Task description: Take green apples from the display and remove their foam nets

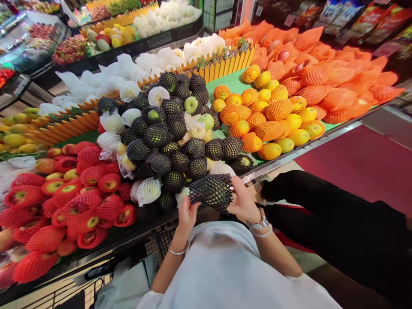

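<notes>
A green fruit in a black foam net [210, 192] is held sideways in front of my body, over the front edge of the stall. My left hand [188, 213] pinches its left end from below. The fingers of my right hand [243, 199] are closed round the right end, partly hidden behind the net. Just beyond lies a heap of similar black-netted fruit [157, 135], with a few white-netted ones [149, 191] and bare green apples [191, 104] among it.
Red-netted apples [86, 201] are piled on the left, orange-netted fruit [268, 120] on the right. An orange picket divider [230, 64] runs behind, with white-wrapped fruit [128, 71] past it. A person in black trousers [337, 214] is close on my right. A wire cart [80, 296] stands lower left.
</notes>
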The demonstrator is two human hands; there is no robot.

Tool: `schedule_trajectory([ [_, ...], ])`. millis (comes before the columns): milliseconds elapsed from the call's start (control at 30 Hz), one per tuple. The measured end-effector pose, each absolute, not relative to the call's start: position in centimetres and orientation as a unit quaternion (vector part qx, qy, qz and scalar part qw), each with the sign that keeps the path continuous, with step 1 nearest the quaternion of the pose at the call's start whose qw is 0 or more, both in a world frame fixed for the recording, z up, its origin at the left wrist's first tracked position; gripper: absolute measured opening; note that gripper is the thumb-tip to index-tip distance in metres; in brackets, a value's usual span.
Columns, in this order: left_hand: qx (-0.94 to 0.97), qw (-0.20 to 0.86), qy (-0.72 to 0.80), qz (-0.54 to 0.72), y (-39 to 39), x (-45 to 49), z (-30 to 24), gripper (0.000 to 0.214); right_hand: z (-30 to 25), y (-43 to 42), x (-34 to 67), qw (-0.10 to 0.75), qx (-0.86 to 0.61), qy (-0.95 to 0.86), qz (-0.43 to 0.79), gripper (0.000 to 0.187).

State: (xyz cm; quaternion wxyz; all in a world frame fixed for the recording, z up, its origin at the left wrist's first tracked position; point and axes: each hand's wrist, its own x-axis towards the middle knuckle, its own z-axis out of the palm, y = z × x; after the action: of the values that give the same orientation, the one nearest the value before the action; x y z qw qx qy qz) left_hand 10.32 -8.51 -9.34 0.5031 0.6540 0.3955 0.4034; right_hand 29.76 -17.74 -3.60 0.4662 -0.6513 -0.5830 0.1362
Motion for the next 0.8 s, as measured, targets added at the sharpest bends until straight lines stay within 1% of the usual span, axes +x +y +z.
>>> schedule_trajectory([
  [100, 0.66, 0.499, 0.372, 0.421, -8.5, 10.4, -8.5, 0.02, -3.7, -17.7, 29.5, 0.498, -0.647, -0.554, 0.162, 0.051],
  [133, 0.651, 0.5, 0.364, 0.441, -8.6, 10.5, -8.2, 0.02, -3.9, -17.7, 29.5, 0.51, -0.646, -0.541, 0.171, 0.052],
  [200, 0.606, 0.494, 0.345, 0.519, -8.9, 10.8, -7.3, 0.023, -4.4, -17.7, 29.4, 0.54, -0.639, -0.513, 0.191, 0.056],
  [233, 0.573, 0.494, 0.336, 0.561, -9.2, 11.1, -6.8, 0.029, -4.6, -17.7, 29.3, 0.554, -0.634, -0.501, 0.2, 0.057],
  [300, 0.506, 0.525, 0.327, 0.601, -9.8, 11.8, -5.8, 0.055, -5.1, -17.6, 29.1, 0.568, -0.628, -0.49, 0.204, 0.058],
  [367, 0.462, 0.595, 0.331, 0.568, -10.4, 12.8, -4.8, 0.081, -5.2, -17.4, 28.6, 0.569, -0.628, -0.495, 0.192, 0.058],
  [400, 0.446, 0.634, 0.336, 0.535, -10.6, 13.3, -4.4, 0.086, -5.1, -17.3, 28.3, 0.567, -0.627, -0.5, 0.187, 0.059],
  [433, 0.427, 0.669, 0.343, 0.502, -10.7, 13.8, -4.2, 0.086, -4.9, -17.2, 27.9, 0.565, -0.623, -0.507, 0.187, 0.059],
  [467, 0.405, 0.697, 0.354, 0.474, -10.8, 14.2, -4.1, 0.081, -4.7, -17.1, 27.5, 0.562, -0.617, -0.517, 0.19, 0.058],
  [533, 0.352, 0.726, 0.385, 0.449, -10.7, 14.8, -4.1, 0.064, -4.1, -16.9, 27.0, 0.55, -0.6, -0.545, 0.199, 0.054],
  [600, 0.293, 0.731, 0.421, 0.451, -10.5, 15.0, -4.5, 0.05, -3.5, -17.1, 26.9, 0.546, -0.583, -0.568, 0.197, 0.046],
  [700, 0.206, 0.732, 0.457, 0.462, -9.9, 14.8, -5.1, 0.041, -3.5, -17.9, 27.4, 0.594, -0.579, -0.526, 0.189, 0.024],
  [733, 0.182, 0.731, 0.465, 0.464, -9.8, 14.7, -5.1, 0.04, -3.7, -18.1, 27.5, 0.62, -0.585, -0.494, 0.172, 0.023],
  [800, 0.151, 0.725, 0.481, 0.469, -9.4, 14.5, -4.8, 0.039, -4.2, -18.4, 27.7, 0.659, -0.6, -0.44, 0.113, 0.031],
])
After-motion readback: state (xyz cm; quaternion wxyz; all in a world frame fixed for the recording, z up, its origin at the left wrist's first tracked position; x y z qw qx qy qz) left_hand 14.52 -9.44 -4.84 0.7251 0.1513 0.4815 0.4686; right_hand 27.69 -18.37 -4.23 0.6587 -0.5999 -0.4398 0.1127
